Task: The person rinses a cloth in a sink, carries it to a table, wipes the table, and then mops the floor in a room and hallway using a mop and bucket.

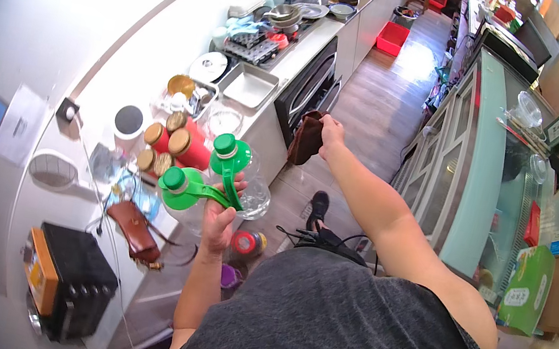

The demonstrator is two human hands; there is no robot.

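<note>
My left hand (217,222) is closed around the green carrying handles of two see-through plastic bottles. One bottle's green cap (177,181) points left, and the other green cap (225,144) sits farther from me. My right hand (331,136) stretches forward over the aisle, its fingers closed on a brown cloth (307,141) that hangs down. Just beyond the bottles, a group of red jars with wooden-looking lids (189,148) stands on the white counter. Below my left hand is a small jar with a red lid (246,243).
A brown leather bag (135,230) and a black oven (72,284) lie to the left. Farther along the counter are a metal tray (248,86) and stacked bowls (287,19). A glass display case (470,177) lines the right; a red bin (392,39) stands on the floor.
</note>
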